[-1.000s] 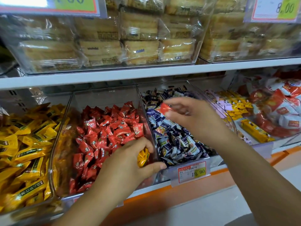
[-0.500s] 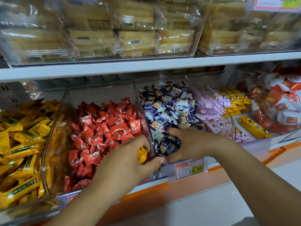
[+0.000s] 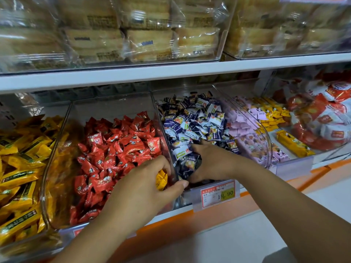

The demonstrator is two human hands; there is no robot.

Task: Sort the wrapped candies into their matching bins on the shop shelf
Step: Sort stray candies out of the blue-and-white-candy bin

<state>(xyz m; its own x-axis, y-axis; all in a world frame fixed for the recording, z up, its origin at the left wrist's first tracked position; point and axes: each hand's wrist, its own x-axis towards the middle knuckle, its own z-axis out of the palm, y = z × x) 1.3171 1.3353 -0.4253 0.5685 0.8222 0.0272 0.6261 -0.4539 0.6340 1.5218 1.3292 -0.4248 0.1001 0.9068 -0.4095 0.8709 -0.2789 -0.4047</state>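
Left hand (image 3: 144,188) pinches 1 stray yellow candy (image 3: 161,179), presumably for re-binning; right hand (image 3: 210,160) probes dark-blue candies (image 3: 191,122), likely for misfits, fingers buried, grip unclear.

We count two hands, the left hand (image 3: 140,192) and the right hand (image 3: 210,162), and one yellow candy (image 3: 161,178) in the left. Along the lower shelf (image 3: 321,168) we make out five bins: yellow bin (image 3: 28,242), red bin (image 3: 57,158), blue bin (image 3: 252,130), pink bin (image 3: 292,165), end bin (image 3: 334,150). Above sit two biscuit bins (image 3: 220,46). One price tag (image 3: 218,193) reads fully.
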